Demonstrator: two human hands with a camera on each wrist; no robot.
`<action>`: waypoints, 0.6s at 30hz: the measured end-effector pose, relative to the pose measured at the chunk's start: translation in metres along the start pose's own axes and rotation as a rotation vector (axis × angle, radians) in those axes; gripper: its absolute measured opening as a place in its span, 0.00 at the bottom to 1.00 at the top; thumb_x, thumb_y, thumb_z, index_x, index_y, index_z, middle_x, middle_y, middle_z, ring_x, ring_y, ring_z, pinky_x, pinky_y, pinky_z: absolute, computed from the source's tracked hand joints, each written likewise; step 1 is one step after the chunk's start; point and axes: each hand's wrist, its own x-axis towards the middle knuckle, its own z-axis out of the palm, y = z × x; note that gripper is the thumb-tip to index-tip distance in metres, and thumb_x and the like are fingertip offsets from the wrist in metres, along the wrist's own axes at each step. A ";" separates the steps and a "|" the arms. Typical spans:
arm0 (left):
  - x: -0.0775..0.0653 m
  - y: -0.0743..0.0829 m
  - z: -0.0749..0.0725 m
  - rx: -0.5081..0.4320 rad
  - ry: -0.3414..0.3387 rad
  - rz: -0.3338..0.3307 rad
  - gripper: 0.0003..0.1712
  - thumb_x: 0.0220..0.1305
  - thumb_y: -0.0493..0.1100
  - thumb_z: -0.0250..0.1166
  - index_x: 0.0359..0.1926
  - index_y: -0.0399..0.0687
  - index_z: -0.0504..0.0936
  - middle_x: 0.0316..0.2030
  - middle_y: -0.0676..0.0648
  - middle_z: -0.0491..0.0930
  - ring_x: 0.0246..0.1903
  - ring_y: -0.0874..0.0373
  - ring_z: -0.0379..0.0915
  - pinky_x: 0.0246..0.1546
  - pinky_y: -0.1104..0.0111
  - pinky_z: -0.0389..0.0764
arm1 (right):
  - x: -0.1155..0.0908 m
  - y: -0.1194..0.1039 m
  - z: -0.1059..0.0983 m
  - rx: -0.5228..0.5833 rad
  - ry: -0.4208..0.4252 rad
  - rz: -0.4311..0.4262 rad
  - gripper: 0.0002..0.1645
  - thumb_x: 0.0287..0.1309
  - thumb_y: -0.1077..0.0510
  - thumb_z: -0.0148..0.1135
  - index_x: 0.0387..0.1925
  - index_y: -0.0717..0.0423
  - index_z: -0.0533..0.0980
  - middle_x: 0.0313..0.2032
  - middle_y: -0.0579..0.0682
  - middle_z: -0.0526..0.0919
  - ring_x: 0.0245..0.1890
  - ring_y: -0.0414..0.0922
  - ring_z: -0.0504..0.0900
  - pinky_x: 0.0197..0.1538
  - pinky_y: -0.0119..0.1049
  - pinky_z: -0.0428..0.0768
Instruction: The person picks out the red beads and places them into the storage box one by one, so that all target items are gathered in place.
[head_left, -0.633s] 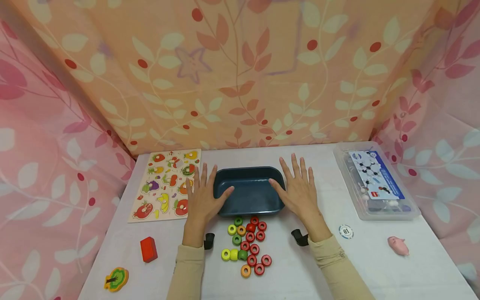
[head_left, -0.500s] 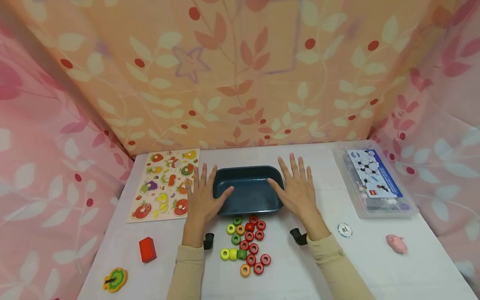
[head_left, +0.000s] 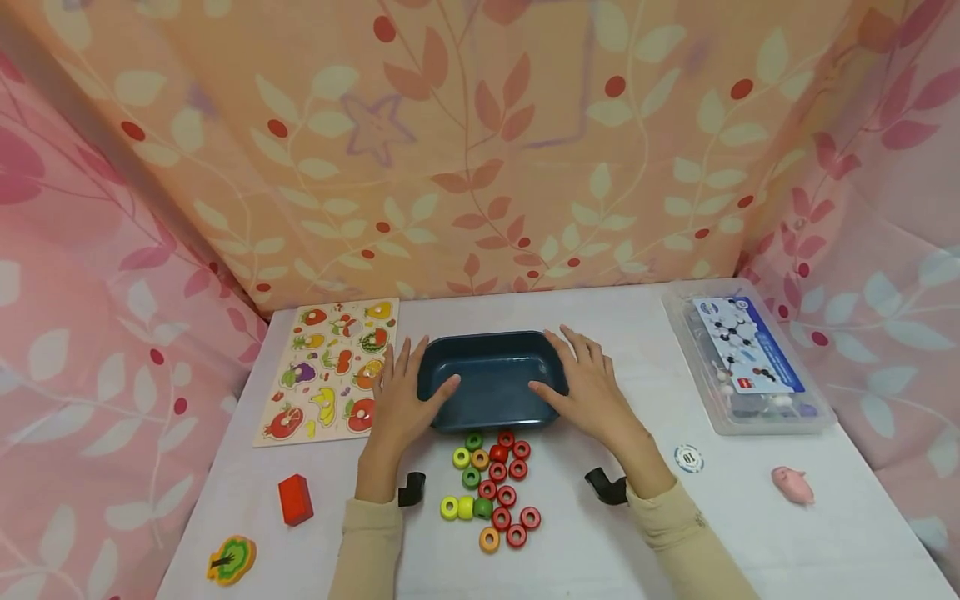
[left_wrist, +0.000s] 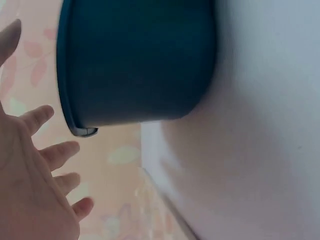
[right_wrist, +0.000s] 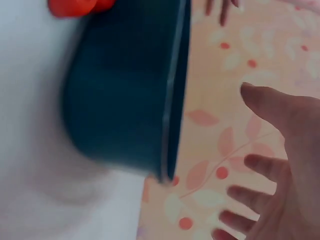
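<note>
A dark blue rectangular tray (head_left: 491,396) stands in the middle of the table in the head view. My left hand (head_left: 405,404) hovers at its left end, fingers spread and slightly bent, thumb over the rim. Opposite it, my right hand (head_left: 588,387) is poised by the right end in the same way. Both wrist views show a gap between the fingers and the tray wall (left_wrist: 140,60), so neither hand touches it. In front of the tray lie several ring-shaped beads: red beads (head_left: 498,453), green beads (head_left: 483,508), yellow beads (head_left: 466,507) and a few orange ones.
A fruit puzzle board (head_left: 307,421) lies back left. A red block (head_left: 296,500) and a tree-shaped piece (head_left: 232,560) are front left. To the right are a clear plastic case (head_left: 750,358), a round chip (head_left: 688,458) and a pink pig figure (head_left: 792,485). Curtains (head_left: 480,167) enclose the table.
Both hands have come lower and closer to the tray's ends, and their fingers have bent a little. The tray and beads have stayed in place.
</note>
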 end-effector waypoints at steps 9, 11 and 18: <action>-0.006 -0.011 -0.004 -0.558 0.025 -0.189 0.39 0.66 0.63 0.63 0.74 0.59 0.64 0.64 0.45 0.71 0.60 0.49 0.66 0.61 0.53 0.69 | -0.025 -0.025 -0.020 0.413 -0.195 -0.097 0.30 0.59 0.51 0.72 0.62 0.43 0.74 0.40 0.42 0.84 0.37 0.42 0.81 0.39 0.39 0.81; -0.008 -0.013 -0.003 -0.601 0.026 -0.272 0.37 0.67 0.60 0.64 0.73 0.56 0.67 0.59 0.45 0.75 0.54 0.51 0.70 0.54 0.59 0.73 | -0.031 -0.027 -0.016 0.445 -0.281 -0.120 0.25 0.59 0.52 0.72 0.58 0.43 0.77 0.35 0.39 0.84 0.33 0.39 0.80 0.35 0.34 0.80; -0.013 -0.019 0.002 -0.717 -0.006 -0.393 0.29 0.71 0.49 0.62 0.70 0.55 0.71 0.49 0.42 0.76 0.44 0.50 0.75 0.39 0.74 0.77 | -0.053 -0.014 0.026 0.511 -0.429 -0.163 0.23 0.55 0.59 0.74 0.53 0.52 0.82 0.43 0.48 0.86 0.35 0.39 0.80 0.37 0.34 0.81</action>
